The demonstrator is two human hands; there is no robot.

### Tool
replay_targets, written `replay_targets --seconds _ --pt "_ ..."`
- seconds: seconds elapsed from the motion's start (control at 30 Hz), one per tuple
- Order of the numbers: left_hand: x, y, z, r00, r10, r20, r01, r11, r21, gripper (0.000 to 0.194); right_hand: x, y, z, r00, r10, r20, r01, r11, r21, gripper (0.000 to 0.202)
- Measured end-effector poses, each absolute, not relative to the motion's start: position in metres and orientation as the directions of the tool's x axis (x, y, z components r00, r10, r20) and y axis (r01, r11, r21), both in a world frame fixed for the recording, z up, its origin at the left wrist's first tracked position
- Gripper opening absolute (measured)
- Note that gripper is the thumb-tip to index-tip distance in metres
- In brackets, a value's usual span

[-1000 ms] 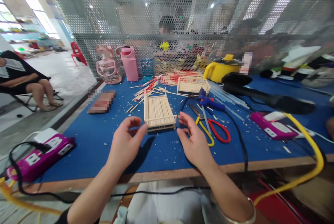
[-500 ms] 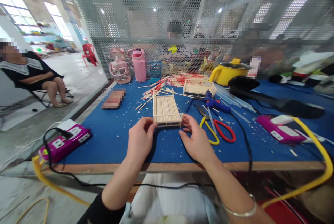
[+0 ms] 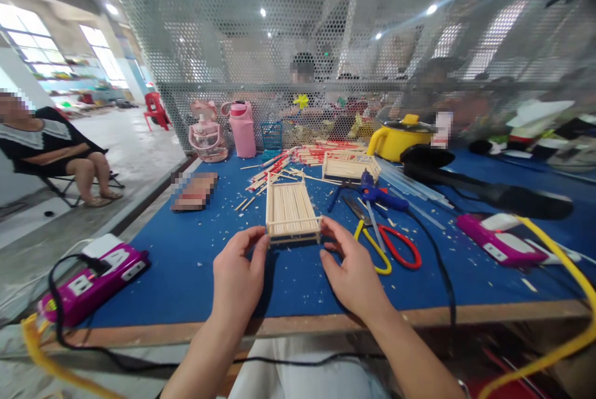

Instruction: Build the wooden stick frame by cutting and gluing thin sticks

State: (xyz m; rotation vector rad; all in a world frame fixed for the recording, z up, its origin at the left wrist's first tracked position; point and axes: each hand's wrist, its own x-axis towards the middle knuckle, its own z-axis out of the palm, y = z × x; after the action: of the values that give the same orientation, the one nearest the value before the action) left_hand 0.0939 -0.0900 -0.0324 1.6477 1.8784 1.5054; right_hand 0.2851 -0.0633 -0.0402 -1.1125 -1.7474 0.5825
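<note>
A miniature bed [image 3: 291, 208] made of thin wooden sticks rests on the blue tabletop [image 3: 288, 290], its near rail facing me. My left hand [image 3: 239, 268] pinches its near left corner between thumb and fingers. At the near right corner, my right hand [image 3: 351, 265] has its fingertips curled on the end post, with the thumb lower and a little apart. To the right of that hand lie scissors [image 3: 382, 250] with one yellow and one red handle. Just beyond them is a blue hot glue gun [image 3: 384, 196]. A second small stick bed [image 3: 349, 169] stands farther back.
Red-tipped sticks [image 3: 321, 152] lie scattered at the back, beside clear glue sticks [image 3: 419, 185]. Pink bottle [image 3: 242, 129], yellow pot [image 3: 400, 138] and mesh screen [image 3: 261, 58] stand behind. Purple power strips [image 3: 100, 278] flank the table, with trailing cords. A person [image 3: 51, 144] sits at left.
The camera view has tilted and shifted slightly, so the table sits lower in the picture. Both hands keep their places at the bed's near corners.
</note>
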Motion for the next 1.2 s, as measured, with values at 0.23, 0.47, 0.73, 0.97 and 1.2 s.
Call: replay_targets --seconds 0.23,0.47,0.73,0.97,1.2 --pt "0.0935 -0.0876 -0.0274 -0.351 0.823 0.446 0.675 -0.108 0.73 0.021 0.2853 -0.0651 -0.0392 -0.127 0.878 0.461 0.443 0.467 -0.766 0.05" --pt "0.0967 -0.0854 -0.0225 -0.369 0.809 0.458 0.681 -0.099 0.725 0.018 0.2852 -0.0642 -0.0369 -0.162 0.855 0.492 0.483 0.504 -0.716 0.051" --pt "0.0966 -0.0867 -0.0231 -0.362 0.803 0.474 0.675 -0.125 0.727 0.018 0.2851 -0.0651 -0.0359 -0.162 0.858 0.487 0.515 0.494 -0.7 0.057" --pt "0.0968 -0.0867 -0.0233 -0.358 0.794 0.492 0.688 -0.131 0.713 0.018 0.2849 -0.066 -0.0355 -0.168 0.863 0.476 0.503 0.49 -0.712 0.063" --pt "0.0962 -0.0865 -0.0244 -0.345 0.799 0.493 0.698 -0.132 0.704 0.019 0.2844 -0.0657 -0.0368 -0.178 0.862 0.474 0.497 0.495 -0.713 0.063"
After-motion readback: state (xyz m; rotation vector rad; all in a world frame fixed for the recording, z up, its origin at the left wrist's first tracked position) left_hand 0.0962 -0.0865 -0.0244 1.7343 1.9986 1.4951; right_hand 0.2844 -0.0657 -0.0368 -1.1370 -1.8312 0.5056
